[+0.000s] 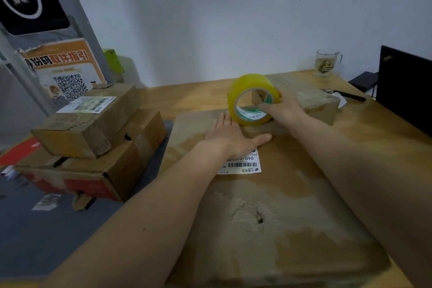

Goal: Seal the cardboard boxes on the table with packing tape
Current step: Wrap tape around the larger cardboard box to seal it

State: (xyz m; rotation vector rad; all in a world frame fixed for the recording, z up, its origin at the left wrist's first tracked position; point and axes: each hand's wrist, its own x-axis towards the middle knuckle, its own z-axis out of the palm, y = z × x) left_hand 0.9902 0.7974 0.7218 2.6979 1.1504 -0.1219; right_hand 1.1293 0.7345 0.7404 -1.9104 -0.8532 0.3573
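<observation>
- Your left hand (230, 134) lies flat, fingers straight, pressing the top of the big box (268, 213) in front of you, just above its white label (243, 163).
- Your right hand (284, 107) has the roll of tape (253, 99): the grip is wrapped round the roll's right side, thumb hooked into the core, roll standing on edge at the far end of the box top.
- From your left hand the roll sits at about one o'clock, just beside the fingertips, nearly touching.
- Progress, as I read it: early on this box. I can't make out a fresh strip along the top; the tape is clear-yellow and the picture is soft, so a short started end under the roll may be hidden.
- Still to do, by my judgement: run the tape along the seam toward you at six o'clock, cut it, then press it down.
- A smaller box (311, 103) waits on the surface (385, 128) at two o'clock, behind the roll; whether it is sealed I can't tell.
- Two stacked boxes (93, 142) sit off at nine o'clock, beyond the surface's edge, looking worn and patched.
</observation>
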